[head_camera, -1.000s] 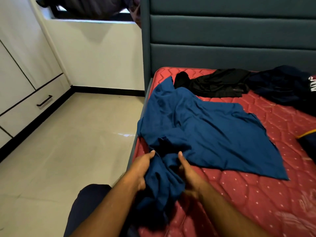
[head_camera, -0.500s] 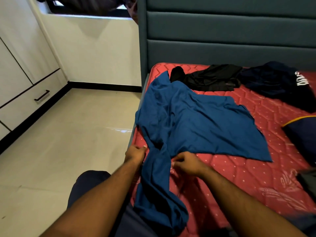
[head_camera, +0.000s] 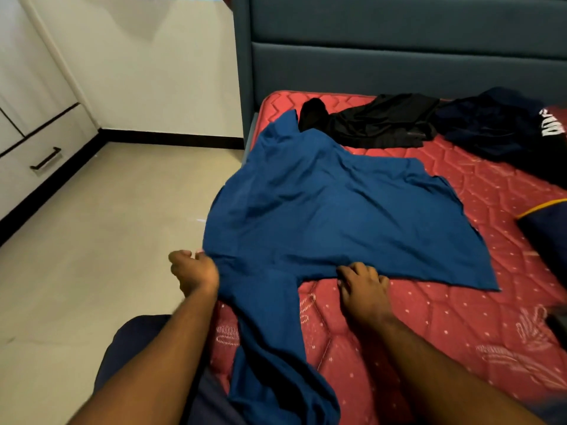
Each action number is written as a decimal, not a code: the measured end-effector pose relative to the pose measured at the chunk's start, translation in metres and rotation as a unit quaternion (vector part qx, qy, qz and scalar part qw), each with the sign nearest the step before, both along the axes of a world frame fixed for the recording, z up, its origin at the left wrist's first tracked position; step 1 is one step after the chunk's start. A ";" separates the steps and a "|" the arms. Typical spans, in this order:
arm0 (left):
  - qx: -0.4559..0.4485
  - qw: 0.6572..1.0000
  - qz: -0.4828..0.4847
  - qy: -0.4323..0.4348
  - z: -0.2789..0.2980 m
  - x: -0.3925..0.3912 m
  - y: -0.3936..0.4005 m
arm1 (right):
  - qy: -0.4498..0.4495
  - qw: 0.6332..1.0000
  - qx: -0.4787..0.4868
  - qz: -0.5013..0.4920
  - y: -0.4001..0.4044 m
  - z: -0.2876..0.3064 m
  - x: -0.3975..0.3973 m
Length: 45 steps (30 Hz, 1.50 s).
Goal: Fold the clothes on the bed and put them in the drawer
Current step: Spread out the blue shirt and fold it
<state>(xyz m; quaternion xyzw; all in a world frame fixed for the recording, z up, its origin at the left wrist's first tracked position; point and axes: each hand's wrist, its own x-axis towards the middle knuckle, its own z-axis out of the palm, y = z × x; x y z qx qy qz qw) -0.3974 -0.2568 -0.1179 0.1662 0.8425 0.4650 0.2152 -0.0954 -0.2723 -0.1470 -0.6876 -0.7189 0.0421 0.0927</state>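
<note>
Both hands grasp the blue shirt [head_camera: 331, 216] on the red mattress [head_camera: 460, 317]: left hand [head_camera: 194, 269], right hand [head_camera: 363, 286].

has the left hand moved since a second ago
Yes. The left hand pulled the blue shirt leftward, out past the mattress edge, over the floor.
</note>
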 end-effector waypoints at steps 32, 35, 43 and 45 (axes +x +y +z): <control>0.110 0.509 -0.596 0.612 -0.037 0.105 -0.021 | 0.016 0.979 -0.085 -0.186 -0.013 0.044 0.206; 0.057 0.496 -0.631 0.594 -0.035 0.107 -0.022 | -0.017 0.966 -0.152 -0.206 -0.018 0.048 0.201; -0.023 0.523 -0.709 0.473 0.000 0.126 -0.003 | -0.166 0.937 -0.204 -0.227 -0.019 0.056 0.187; -0.001 0.537 -0.702 0.467 0.002 0.150 0.010 | -0.179 0.962 -0.142 -0.149 -0.011 0.051 0.174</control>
